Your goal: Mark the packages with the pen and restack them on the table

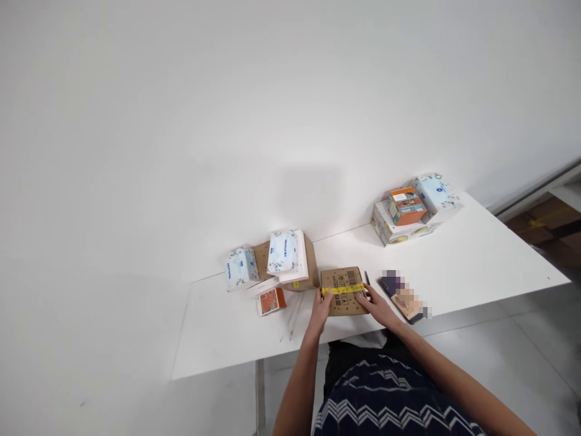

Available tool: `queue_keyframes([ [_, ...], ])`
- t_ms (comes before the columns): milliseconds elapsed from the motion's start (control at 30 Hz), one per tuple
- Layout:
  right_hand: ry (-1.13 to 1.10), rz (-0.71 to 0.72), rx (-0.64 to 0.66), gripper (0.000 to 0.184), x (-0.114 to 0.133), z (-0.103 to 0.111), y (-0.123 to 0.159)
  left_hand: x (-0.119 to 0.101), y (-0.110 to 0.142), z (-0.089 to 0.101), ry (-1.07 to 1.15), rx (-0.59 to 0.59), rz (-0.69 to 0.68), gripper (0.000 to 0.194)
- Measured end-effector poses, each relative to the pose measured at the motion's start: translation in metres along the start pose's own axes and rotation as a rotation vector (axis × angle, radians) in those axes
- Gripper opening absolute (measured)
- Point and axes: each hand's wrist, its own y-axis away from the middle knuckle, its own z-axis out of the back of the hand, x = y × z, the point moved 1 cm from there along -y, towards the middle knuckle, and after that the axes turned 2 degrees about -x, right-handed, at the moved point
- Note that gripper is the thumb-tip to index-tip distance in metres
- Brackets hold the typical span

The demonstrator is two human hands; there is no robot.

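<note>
A small brown cardboard box [344, 306] with a band of yellow tape, printed marks and a barcode lies near the table's front edge. My left hand [322, 304] grips its left side, thumb on top by the tape. On the opposite side my right hand [374, 304] holds the box, its thumb also on the top face. Fingers under or behind the box are partly hidden. A dark pen [367, 278] lies just beyond my right hand. To the right of that hand is a phone [399, 297], partly blurred out.
On the left, a tissue pack [283, 252] rests on a larger cardboard box [311, 266], with another tissue pack [242, 268] beside it. An orange-and-white small box [271, 301] sits in front. At back right, an orange box [407, 206] tops a white box [396, 233], near a third tissue pack [436, 192].
</note>
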Motion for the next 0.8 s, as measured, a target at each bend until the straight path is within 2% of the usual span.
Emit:
queue_keyframes([
  [133, 0.077, -0.065, 0.100, 0.065, 0.004, 0.013, -0.010, -0.007, 0.007, -0.007, 0.055, -0.030, 0.007, 0.053],
  [267, 0.106, -0.091, 0.146, 0.071, 0.011, 0.020, -0.016, -0.011, 0.013, -0.011, 0.091, -0.019, 0.031, 0.054],
  [433, 0.053, -0.033, 0.111, 0.064, 0.013, 0.018, -0.007, -0.007, 0.026, -0.007, 0.065, -0.026, -0.038, 0.060],
  [567, -0.087, 0.042, 0.089, 0.063, 0.007, 0.014, 0.005, -0.003, 0.034, -0.001, 0.041, 0.021, -0.125, 0.063],
  [667, -0.170, 0.089, 0.087, 0.065, 0.005, 0.012, 0.011, -0.005, 0.037, 0.001, 0.030, 0.034, -0.151, 0.062],
  [800, -0.159, 0.105, 0.073, 0.065, 0.013, 0.013, 0.018, -0.013, 0.041, -0.002, 0.024, 0.025, -0.171, 0.056],
])
